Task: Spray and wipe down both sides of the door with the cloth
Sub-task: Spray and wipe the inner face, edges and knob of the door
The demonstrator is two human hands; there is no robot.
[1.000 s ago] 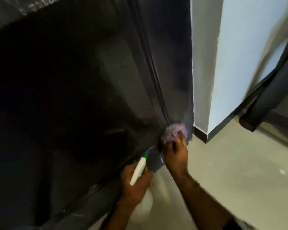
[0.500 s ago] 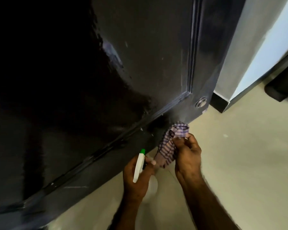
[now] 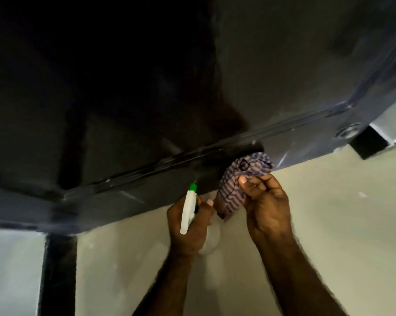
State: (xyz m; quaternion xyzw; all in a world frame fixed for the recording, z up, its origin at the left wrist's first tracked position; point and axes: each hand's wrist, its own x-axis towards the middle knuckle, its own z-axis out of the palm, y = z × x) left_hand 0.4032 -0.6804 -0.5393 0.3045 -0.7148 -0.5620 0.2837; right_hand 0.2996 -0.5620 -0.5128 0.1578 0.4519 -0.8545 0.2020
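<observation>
- The dark door (image 3: pixel 272 71) fills the upper part of the view, its bottom edge running from low on the left to higher on the right above the pale floor (image 3: pixel 329 224).
- The right hand (image 3: pixel 266 202) reaches up from the lower right, forearm angled towards the door, back of the hand facing the camera.
- Its fingers (image 3: pixel 249 182) are curled and pinch a purple-and-tan striped cloth (image 3: pixel 239 179); the bunched top of the cloth lies against the door's bottom rail, and the rest hangs below the edge.
- The left hand (image 3: pixel 190 226) comes up just left of the right one, fingers wrapped round a white spray bottle (image 3: pixel 187 207).
- The bottle's green nozzle (image 3: pixel 193 187) points up at the door's lower rail, close to it; the bottle's body is mostly hidden under the hand.
- A round metal fitting (image 3: pixel 348 131) sits near the door's lower right corner.
- A black skirting strip (image 3: pixel 368 142) shows on the far right wall.
</observation>
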